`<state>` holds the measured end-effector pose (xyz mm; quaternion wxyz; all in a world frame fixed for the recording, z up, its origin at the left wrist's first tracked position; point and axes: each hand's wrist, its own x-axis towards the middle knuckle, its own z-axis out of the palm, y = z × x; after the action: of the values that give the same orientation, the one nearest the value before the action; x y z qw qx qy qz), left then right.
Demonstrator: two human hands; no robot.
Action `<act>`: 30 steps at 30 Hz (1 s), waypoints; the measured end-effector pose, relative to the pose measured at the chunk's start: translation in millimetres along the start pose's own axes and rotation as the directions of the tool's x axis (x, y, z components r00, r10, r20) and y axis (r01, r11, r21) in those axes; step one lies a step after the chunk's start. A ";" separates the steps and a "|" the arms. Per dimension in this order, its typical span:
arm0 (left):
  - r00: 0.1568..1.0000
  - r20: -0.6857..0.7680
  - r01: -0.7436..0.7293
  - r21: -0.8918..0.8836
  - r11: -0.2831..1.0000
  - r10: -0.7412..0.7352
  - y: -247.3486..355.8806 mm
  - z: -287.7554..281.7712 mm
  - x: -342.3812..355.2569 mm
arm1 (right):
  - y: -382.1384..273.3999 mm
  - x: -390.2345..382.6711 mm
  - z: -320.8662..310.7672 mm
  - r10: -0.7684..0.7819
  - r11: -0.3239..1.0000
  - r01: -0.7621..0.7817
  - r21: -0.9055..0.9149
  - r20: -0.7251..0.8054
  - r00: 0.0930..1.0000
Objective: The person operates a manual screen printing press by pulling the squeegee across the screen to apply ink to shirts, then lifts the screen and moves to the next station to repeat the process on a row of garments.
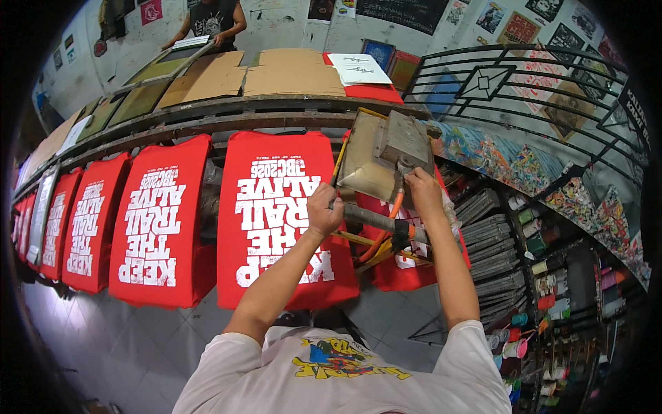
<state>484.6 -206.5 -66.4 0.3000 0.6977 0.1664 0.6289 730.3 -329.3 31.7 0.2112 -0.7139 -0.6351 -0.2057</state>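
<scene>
My left hand [323, 210] is closed on the yellow metal frame of a boxy, dull metal device [362, 155], beside a grey wrapped bar [365, 218]. My right hand [422, 190] is closed at the device's right side, near an orange cable [394, 210]; its exact hold is unclear. The device is over a red shirt [407, 272] with white lettering, partly hidden beneath it. Another printed red shirt [241, 152] lies flat on a board just left of my hands.
More red shirts [196, 269] line the long rack [207, 116] leftward. Behind it a person [214, 24] holds a screen frame beside cardboard sheets [286, 79]. A black railing [486, 83] stands back right. Grey stacked boards [486, 259] and paint tubs [514, 348] crowd the lower right.
</scene>
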 end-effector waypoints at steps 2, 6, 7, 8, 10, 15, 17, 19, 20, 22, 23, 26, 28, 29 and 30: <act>1.000 -0.004 -0.003 0.003 1.000 0.003 -0.3 -0.8 0.1 | 0.9 3.9 7.3 0.008 1.000 -0.008 0.001 0.002 1.000; 1.000 0.000 -0.009 -0.001 1.000 0.009 -1.4 -2.2 2.0 | 6.6 7.3 13.0 0.016 0.999 -0.016 0.041 0.014 1.000; 1.000 -0.002 -0.001 0.000 1.000 0.001 1.1 -2.2 4.3 | 7.4 10.7 12.6 0.006 0.999 -0.006 0.047 -0.007 1.000; 1.000 -0.004 0.006 0.000 1.000 -0.006 2.3 -2.2 5.1 | 6.6 10.3 12.2 0.013 0.999 -0.013 0.042 0.003 1.000; 1.000 0.004 -0.001 0.007 1.000 0.001 0.7 -3.2 3.6 | 3.7 10.1 10.5 0.020 0.999 -0.021 0.032 0.020 1.000; 0.999 -0.014 -0.032 0.006 0.999 0.033 -0.7 0.1 2.9 | 6.4 7.4 11.2 0.041 0.997 -0.040 0.071 -0.009 0.999; 0.999 -0.011 -0.030 0.008 1.000 0.030 -0.4 0.5 2.1 | 7.2 5.6 10.8 0.046 0.995 -0.044 0.087 -0.019 0.999; 1.000 0.002 -0.019 0.016 1.000 0.019 -0.5 -0.7 2.3 | 8.3 5.4 10.0 0.047 0.994 -0.044 0.100 -0.032 0.998; 1.000 0.001 -0.018 0.017 1.000 0.018 -0.1 -1.2 2.1 | 8.8 5.0 9.2 0.042 0.991 -0.038 0.127 -0.035 0.998; 1.000 0.001 -0.022 0.014 1.000 0.022 0.5 -1.0 2.3 | 11.9 4.8 6.8 0.036 0.984 -0.028 0.175 -0.046 0.998; 1.000 0.004 -0.020 0.015 1.000 0.020 0.8 -1.9 2.2 | 13.7 4.0 7.9 0.032 0.986 -0.024 0.165 -0.051 0.998; 1.000 0.005 -0.022 0.003 1.000 0.022 0.5 -2.3 2.9 | 16.2 3.5 10.9 0.029 0.988 -0.022 0.154 -0.047 0.998; 1.000 -0.006 -0.031 -0.015 0.999 0.030 0.4 -1.5 2.1 | 16.8 2.8 10.3 0.042 0.987 -0.035 0.155 -0.046 0.998; 1.000 -0.005 -0.028 -0.012 1.000 0.028 -0.1 -1.6 1.8 | 16.1 2.4 10.2 0.046 0.987 -0.039 0.157 -0.044 0.998; 1.000 -0.005 -0.025 -0.011 1.000 0.025 -0.8 -1.1 2.0 | 16.0 1.2 10.7 0.044 0.988 -0.036 0.153 -0.048 0.998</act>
<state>484.0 -204.4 -65.4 0.2954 0.6966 0.1550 0.6351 746.5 -323.9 22.9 0.2851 -0.7030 -0.6288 -0.1707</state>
